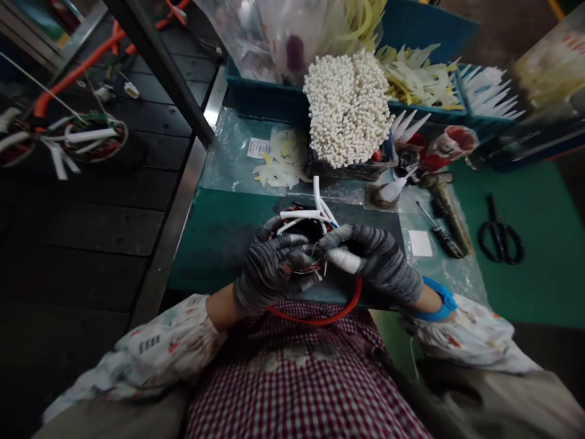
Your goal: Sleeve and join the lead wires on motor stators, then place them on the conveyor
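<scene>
A round wound coil part [315,263] with copper and green wires lies at the front edge of the green work surface. White sleeves [301,214] stick up and across from it, and a red tube [336,316] loops below. My left hand [274,265], in a grey striped glove, is wrapped round the coil's left side. On the right side my right hand [372,256], gloved too with white tape on a finger, pinches at the coil's edge close to the left fingertips. What lies between its fingertips is too small to make out.
A big bundle of white sticks [347,110] stands behind the coil, before blue bins [269,94] of yellowish pieces. Black scissors [500,241], a screwdriver [441,231] and a glue bottle [395,189] lie right. More coils [95,137] sit at the left.
</scene>
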Tool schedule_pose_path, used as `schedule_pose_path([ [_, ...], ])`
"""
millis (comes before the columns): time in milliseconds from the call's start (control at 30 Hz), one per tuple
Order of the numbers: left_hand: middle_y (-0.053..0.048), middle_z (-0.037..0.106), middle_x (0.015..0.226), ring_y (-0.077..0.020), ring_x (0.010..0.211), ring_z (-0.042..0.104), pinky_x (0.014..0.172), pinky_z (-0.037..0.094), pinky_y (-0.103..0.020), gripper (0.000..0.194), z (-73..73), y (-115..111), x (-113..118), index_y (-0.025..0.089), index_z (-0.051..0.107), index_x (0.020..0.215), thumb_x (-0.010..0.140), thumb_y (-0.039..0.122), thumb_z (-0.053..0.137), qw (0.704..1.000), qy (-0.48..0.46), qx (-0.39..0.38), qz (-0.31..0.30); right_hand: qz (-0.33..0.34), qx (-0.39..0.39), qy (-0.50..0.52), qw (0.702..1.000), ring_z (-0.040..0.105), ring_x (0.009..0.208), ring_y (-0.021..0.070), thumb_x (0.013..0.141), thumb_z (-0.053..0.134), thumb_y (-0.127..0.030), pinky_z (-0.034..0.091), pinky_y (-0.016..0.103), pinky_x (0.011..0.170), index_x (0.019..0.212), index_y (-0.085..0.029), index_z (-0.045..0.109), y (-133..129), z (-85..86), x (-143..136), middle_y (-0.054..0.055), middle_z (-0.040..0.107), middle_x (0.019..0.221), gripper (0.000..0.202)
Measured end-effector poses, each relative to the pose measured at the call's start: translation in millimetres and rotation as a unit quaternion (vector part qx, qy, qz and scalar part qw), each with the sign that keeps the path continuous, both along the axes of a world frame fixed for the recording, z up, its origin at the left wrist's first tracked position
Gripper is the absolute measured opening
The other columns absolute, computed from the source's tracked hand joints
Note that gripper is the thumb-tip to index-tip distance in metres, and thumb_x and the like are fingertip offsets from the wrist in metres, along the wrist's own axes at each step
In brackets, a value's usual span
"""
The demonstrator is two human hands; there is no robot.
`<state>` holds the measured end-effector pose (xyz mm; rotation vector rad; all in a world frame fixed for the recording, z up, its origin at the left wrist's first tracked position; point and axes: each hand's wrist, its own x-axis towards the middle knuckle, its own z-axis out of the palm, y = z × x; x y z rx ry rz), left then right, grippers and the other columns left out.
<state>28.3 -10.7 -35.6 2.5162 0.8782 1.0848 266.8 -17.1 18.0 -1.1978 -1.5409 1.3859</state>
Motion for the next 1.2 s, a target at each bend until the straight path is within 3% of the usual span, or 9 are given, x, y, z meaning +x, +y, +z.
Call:
schedule_pose_path([
  [167,-0.001,0.085,0.113,-0.023,0.112,0.082,0.14,0.037,-0.059,0.014,-4.6,1.2,-1.5,0.026,0.073,0.106,0.102,0.039,0.078,1.0,0.006,0.004,-0.001,0.029,0.032,-0.011,0.999,0.084,0.09,0.021,0.1,0.08,-0.03,0.07,0.033,0.082,0.11,-0.023,0.087,-2.1,-13.4,-0.9,0.005,0.089,0.103,0.013],
  [333,0.0,0.086,0.11,-0.0225,0.109,0.083,0.141,0.036,-0.057,0.013,-1.4,-0.7,-0.1,0.026,0.072,0.105,0.098,0.034,0.079,1.0,-0.002,-0.006,0.005,0.155,0.201,-0.012,0.967,0.085,0.098,0.0202,0.108,0.074,-0.034,0.07,0.034,0.092,0.121,-0.026,0.084,-4.3,-36.4,5.8,0.007,0.088,0.113,0.019],
  [433,-0.001,0.086,0.107,-0.0229,0.108,0.083,0.14,0.039,-0.055,0.013,1.0,-2.4,0.4,0.026,0.073,0.105,0.099,0.036,0.078,1.0,-0.003,-0.008,0.008,0.137,0.227,-0.042,0.963,0.083,0.087,0.0188,0.11,0.073,-0.036,0.07,0.033,0.082,0.129,-0.029,0.081,-10.4,-50.7,14.0,0.004,0.087,0.105,0.022],
  [633,-0.002,0.086,0.108,-0.0239,0.107,0.083,0.137,0.043,-0.058,0.013,1.2,-3.8,1.3,0.025,0.074,0.103,0.103,0.037,0.073,0.999,0.004,-0.03,0.016,0.221,0.293,-0.093,0.926,0.082,0.093,0.0208,0.111,0.065,-0.034,0.07,0.037,0.088,0.101,-0.033,0.086,-19.3,-35.5,7.3,0.001,0.086,0.096,0.023],
  [700,-0.003,0.086,0.11,-0.0247,0.109,0.083,0.136,0.043,-0.059,0.014,0.8,-2.5,2.7,0.025,0.076,0.106,0.103,0.038,0.072,0.999,0.003,-0.029,0.016,0.199,0.238,-0.105,0.945,0.08,0.085,0.0207,0.109,0.066,-0.036,0.07,0.036,0.082,0.097,-0.032,0.084,-13.7,-26.5,-8.4,0.0,0.083,0.087,0.022],
  [800,-0.002,0.086,0.106,-0.023,0.104,0.083,0.133,0.048,-0.057,0.012,2.6,1.0,4.1,0.024,0.074,0.098,0.102,0.036,0.075,1.0,0.01,-0.015,0.014,0.086,0.209,-0.15,0.963,0.079,0.089,0.0248,0.106,0.065,-0.036,0.069,0.043,0.088,0.097,-0.028,0.081,7.7,-22.3,-31.1,0.003,0.081,0.089,0.02],
  [1000,0.0,0.086,0.119,-0.0249,0.12,0.08,0.132,0.048,-0.059,0.008,6.9,4.1,-15.1,0.029,0.077,0.107,0.101,0.032,0.082,0.994,0.099,0.048,-0.024,-0.129,0.292,-0.169,0.933,0.076,0.114,0.0295,0.111,0.055,-0.035,0.063,0.054,0.11,0.12,-0.024,0.072,32.6,-25.3,-19.0,0.012,0.079,0.116,0.021],
  [1067,0.0,0.084,0.128,-0.0273,0.127,0.076,0.124,0.054,-0.055,0.016,8.0,5.2,-26.8,0.034,0.079,0.116,0.101,0.029,0.082,0.987,0.13,0.089,-0.015,-0.131,0.271,-0.181,0.936,0.073,0.127,0.0315,0.11,0.062,-0.036,0.06,0.056,0.116,0.138,-0.022,0.066,27.4,-31.2,-6.5,0.015,0.076,0.132,0.031],
  [1200,-0.001,0.083,0.114,-0.0232,0.101,0.076,0.087,0.063,-0.035,0.03,22.9,18.0,-41.7,0.032,0.077,0.131,0.107,0.02,0.066,0.973,0.177,0.138,-0.061,-0.007,0.185,-0.203,0.961,0.075,0.131,0.035,0.101,0.076,-0.041,0.06,0.061,0.118,0.149,-0.019,0.065,30.9,-49.0,6.1,0.019,0.076,0.145,0.054],
])
